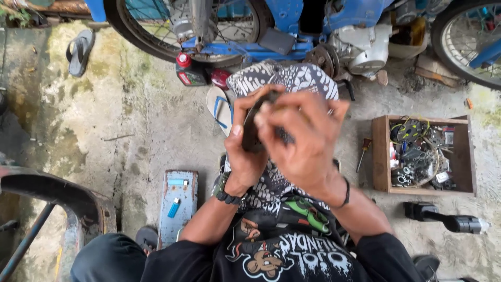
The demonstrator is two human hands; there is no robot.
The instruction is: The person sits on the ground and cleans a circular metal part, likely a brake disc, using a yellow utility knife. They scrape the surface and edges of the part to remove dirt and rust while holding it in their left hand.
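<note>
Black rounded part [254, 128] | left hand [242, 151] cradles | right hand [302, 143] rubs

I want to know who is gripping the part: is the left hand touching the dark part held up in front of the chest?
Touching. The head view shows the left hand wrapped around the dark part, its thumb pressed flat on the near face, with no gap.

A dark flat part [254, 128] sits between both hands; at three o'clock an open wooden box of hardware [381, 156], at twelve a blue motorcycle [292, 31], at eight a blue lighter [174, 208].
</note>
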